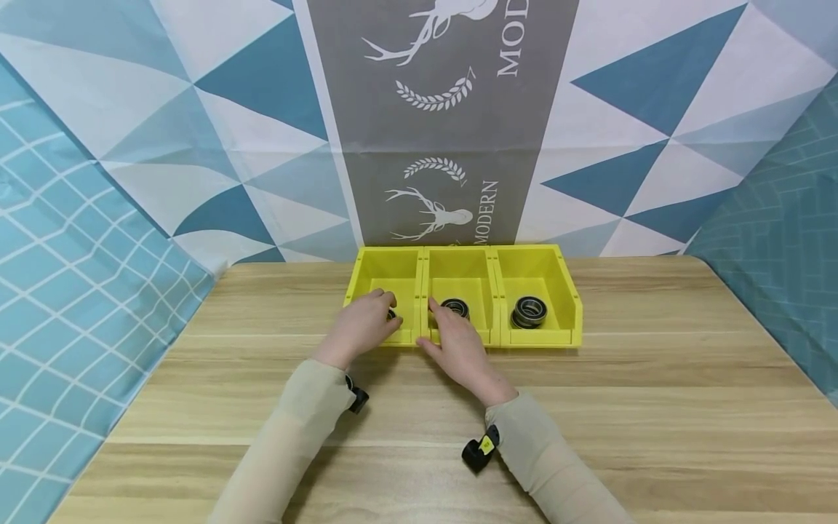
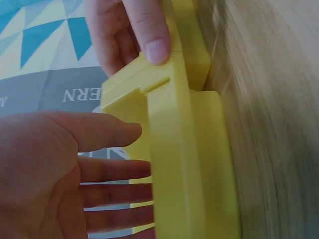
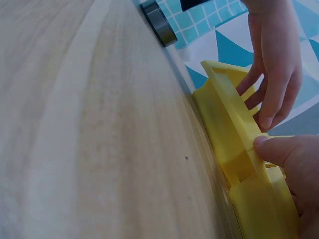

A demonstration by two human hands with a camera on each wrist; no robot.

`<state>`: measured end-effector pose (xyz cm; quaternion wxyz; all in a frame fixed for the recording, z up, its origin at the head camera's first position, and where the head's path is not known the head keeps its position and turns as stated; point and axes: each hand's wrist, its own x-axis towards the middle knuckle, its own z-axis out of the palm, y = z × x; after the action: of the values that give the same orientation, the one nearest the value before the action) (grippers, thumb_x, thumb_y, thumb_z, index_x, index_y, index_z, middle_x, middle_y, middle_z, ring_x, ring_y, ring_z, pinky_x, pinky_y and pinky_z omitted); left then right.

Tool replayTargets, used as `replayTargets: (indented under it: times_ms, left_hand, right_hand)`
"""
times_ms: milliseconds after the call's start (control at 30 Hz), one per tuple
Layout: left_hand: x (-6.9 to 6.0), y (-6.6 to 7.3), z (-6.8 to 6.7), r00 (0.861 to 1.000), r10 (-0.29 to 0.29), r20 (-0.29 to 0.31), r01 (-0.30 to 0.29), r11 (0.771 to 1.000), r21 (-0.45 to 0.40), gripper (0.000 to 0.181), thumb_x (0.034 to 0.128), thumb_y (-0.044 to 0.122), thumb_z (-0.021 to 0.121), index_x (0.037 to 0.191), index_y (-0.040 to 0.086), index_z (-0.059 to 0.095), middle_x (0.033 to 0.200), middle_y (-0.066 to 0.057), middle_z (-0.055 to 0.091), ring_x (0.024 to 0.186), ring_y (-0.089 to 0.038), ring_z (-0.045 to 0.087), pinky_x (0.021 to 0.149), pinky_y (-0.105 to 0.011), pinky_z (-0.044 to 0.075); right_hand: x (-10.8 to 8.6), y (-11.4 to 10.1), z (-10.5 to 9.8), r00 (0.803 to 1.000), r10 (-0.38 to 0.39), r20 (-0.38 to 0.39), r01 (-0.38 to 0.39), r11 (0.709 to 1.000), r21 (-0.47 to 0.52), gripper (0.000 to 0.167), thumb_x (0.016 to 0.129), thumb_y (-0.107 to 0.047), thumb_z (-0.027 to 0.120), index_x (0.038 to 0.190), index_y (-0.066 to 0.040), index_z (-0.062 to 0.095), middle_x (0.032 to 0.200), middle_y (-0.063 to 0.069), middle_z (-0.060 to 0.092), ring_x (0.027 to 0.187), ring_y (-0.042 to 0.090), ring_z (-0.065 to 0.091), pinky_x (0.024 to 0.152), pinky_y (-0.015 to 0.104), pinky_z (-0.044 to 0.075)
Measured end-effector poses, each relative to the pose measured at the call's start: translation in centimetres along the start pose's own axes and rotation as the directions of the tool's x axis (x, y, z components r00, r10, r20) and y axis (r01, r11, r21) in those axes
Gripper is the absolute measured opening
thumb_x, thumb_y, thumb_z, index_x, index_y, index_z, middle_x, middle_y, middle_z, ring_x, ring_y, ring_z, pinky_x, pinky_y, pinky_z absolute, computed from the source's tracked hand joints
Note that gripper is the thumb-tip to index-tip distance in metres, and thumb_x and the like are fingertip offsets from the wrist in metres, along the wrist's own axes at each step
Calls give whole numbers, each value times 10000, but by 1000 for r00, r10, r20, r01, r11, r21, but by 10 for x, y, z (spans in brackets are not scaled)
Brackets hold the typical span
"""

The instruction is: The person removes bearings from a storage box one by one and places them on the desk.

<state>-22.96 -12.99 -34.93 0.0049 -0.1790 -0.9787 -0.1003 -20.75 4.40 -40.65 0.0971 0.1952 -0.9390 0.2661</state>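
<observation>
Three joined yellow bins (image 1: 538,336) stand in a row. My left hand (image 1: 362,325) reaches over the front of the left bin, fingers nearly straight and dipping inside. A dark bearing (image 1: 391,314) shows partly beside those fingers; the left wrist view hides it behind the bin wall. At the divider between the left and middle bins, my right hand (image 1: 458,349) grips the bin rim, thumb (image 3: 271,149) on the front edge and fingers behind it. One bearing (image 1: 456,307) in the middle bin is partly covered by that hand. Stacked bearings (image 1: 529,311) sit in the right bin.
The bins stand on a wood-grain table (image 1: 655,407), close to a patterned backdrop (image 1: 452,145). A dark ring-shaped piece (image 3: 159,24) lies on the table near the left wrist. Each wrist carries a small black camera (image 1: 480,451).
</observation>
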Motion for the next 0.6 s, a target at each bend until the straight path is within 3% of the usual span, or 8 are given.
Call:
replayTargets:
  times_ms: [333, 600]
  left_hand:
    - [20, 2, 11, 996, -66, 59, 61, 996, 70, 420, 888, 248, 563, 1191, -38, 508, 1120, -200, 535, 944, -323, 569, 800, -431, 478]
    - [31, 7, 18, 983, -117, 138, 100, 987, 128, 456, 898, 266, 557, 1244, -21, 485, 1185, -206, 505, 1033, -353, 527, 833, -459, 460]
  right_hand:
    - [-1, 0, 1, 1000, -8, 0, 8, 1000, 1, 713, 867, -379, 593, 1403, -21, 289, 1296, 122, 507, 1221, 281, 444, 1005, 427, 341]
    - [-1, -1, 1, 1000, -6, 2, 6, 1000, -12, 715, 866, -375, 590, 1403, -16, 285, 1304, 134, 498, 1230, 287, 436, 1011, 426, 335]
